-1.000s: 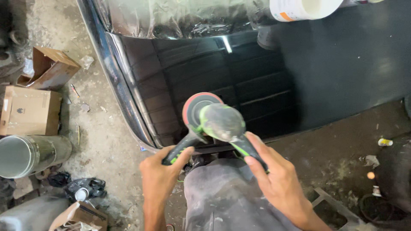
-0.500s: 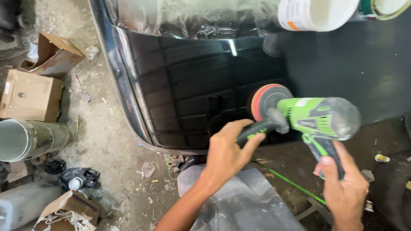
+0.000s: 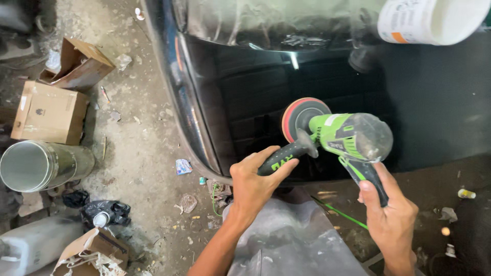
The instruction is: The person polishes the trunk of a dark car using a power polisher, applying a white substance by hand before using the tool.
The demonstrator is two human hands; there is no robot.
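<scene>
A green and grey power polisher (image 3: 348, 135) with a round red-rimmed pad (image 3: 300, 116) rests against a glossy black car panel (image 3: 255, 97). My left hand (image 3: 254, 185) grips the black side handle of the polisher. My right hand (image 3: 389, 214) grips its rear handle below the dusty motor housing. A thin green cord (image 3: 340, 213) trails down from the tool across my grey trousers (image 3: 291, 240).
A white bucket (image 3: 429, 20) stands on the car at the top right. Cardboard boxes (image 3: 51, 112), a metal cylinder (image 3: 41, 164), a grey jug (image 3: 30, 248) and black bags (image 3: 105, 213) lie on the littered concrete floor at the left. Clear plastic sheeting (image 3: 266, 20) covers the car's upper part.
The polisher swung from pointing at me to lying sideways, moved right, then back slightly left. Both hands stayed on its handles. The view shifted right.
</scene>
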